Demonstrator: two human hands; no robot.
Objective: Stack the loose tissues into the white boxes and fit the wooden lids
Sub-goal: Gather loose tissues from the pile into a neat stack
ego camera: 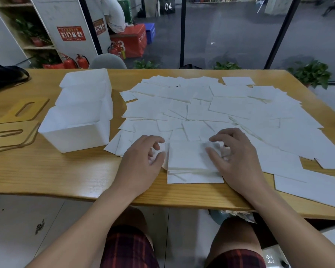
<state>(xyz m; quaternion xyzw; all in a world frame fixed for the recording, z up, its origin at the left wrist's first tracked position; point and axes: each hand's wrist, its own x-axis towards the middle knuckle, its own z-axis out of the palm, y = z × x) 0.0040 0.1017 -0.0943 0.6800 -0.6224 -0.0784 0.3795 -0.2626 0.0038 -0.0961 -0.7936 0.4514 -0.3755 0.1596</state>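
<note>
Several loose white tissues (220,105) lie spread over the right half of the wooden table (66,171). A small squared stack of tissues (188,159) sits near the front edge. My left hand (141,161) is at the stack's left side with fingers curled against its edge. My right hand (238,153) hovers over the stack's right side, fingers bent and blurred. Three white boxes (79,130) stand in a row at the left, open on top. Two wooden lids (14,132) with oval slots lie flat left of the boxes.
A black bag (4,76) rests at the table's far left corner. A grey chair back (107,61) shows behind the table. Potted plants (311,74) stand beyond the far edge. My knees are under the front edge.
</note>
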